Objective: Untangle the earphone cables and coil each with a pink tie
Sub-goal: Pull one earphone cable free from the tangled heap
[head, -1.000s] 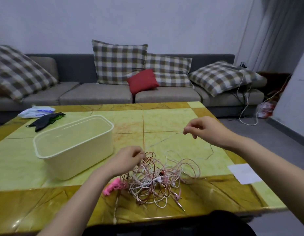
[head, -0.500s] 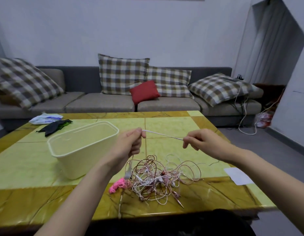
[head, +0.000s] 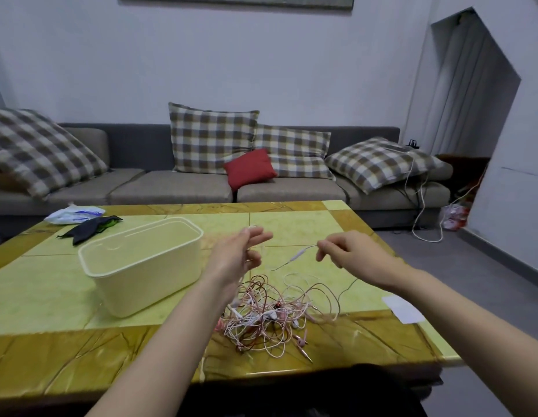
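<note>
At the far left of the green and amber stone-patterned worktop (head: 36,296) lie a white plastic packet with blue print (head: 75,212) and a crumpled black cloth (head: 88,229), well apart from the work. Nearer stands an open cream plastic tub (head: 141,266), probably waiting to receive the finished coils.

Just right of the tub, the left hand (head: 237,254) hovers above the worktop with its fingers spread and mostly straight, gripping nothing I can make out. It is blurred, and a thin strand seems to hang below the palm towards the pile, though I cannot tell if it touches.

Under that wrist, at the near edge, a bit of the bunch of pink ties (head: 220,325) shows, kept beside the pile for easy reach.

The tangled heap of pink, white and copper-coloured earphone cables (head: 273,314) lies on the worktop between the two forearms, earbuds and jack plugs mixed in.

Above it the right hand (head: 349,254) pinches a white earphone cable (head: 297,254) at its fingertips. Its slim inline remote hangs just left of the pinch and its loose tail slopes down towards the heap. Lifting it this way likely shows where it threads through the others.

A white paper slip (head: 403,308) lies at the near right.
</note>
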{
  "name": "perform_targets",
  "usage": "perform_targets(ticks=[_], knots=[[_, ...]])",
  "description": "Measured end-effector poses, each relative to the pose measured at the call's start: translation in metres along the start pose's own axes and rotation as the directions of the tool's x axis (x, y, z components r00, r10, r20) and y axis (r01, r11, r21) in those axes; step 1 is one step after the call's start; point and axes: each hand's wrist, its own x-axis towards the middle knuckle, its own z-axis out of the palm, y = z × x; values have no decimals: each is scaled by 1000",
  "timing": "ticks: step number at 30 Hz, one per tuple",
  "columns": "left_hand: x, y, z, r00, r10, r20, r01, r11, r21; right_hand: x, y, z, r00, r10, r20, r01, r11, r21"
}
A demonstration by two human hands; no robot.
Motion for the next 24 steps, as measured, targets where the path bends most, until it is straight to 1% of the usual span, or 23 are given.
perform_targets(ticks=[2, 5, 7, 8, 10, 14, 18, 20, 21, 24], knots=[[-5, 1, 18, 998, 32, 59, -39, 992, 117, 2, -17, 3, 996, -59, 66, 63, 996, -60], [-10, -1, 33, 986, 19, 163, -74, 939, 336, 7, -35, 5, 987, -144, 70, 151, 983, -101], [-11, -3, 36, 978, -6, 206, -79, 913, 400, 9, -38, 4, 982, -169, 85, 176, 981, -82], [-10, -3, 34, 979, -7, 206, -80, 908, 410, 8, -36, 3, 981, -164, 102, 169, 985, -37], [-5, -1, 28, 986, -4, 165, -66, 907, 416, 5, -23, 1, 984, -125, 129, 122, 992, 33], [7, 1, 3, 1000, 22, -8, -18, 939, 344, -5, 19, -3, 984, 19, 176, -20, 1000, 4], [18, -1, -20, 976, 82, -204, -6, 938, 348, -13, 61, -2, 965, 186, 188, -186, 982, -16], [23, -4, -27, 964, 114, -239, -12, 921, 389, -13, 70, 0, 963, 222, 151, -227, 974, 16], [24, -5, -27, 963, 129, -238, -18, 907, 420, -11, 70, -1, 970, 219, 108, -222, 975, 17], [25, -9, -22, 966, 152, -208, -26, 862, 506, 2, 49, -8, 989, 141, -50, -143, 989, -41]])
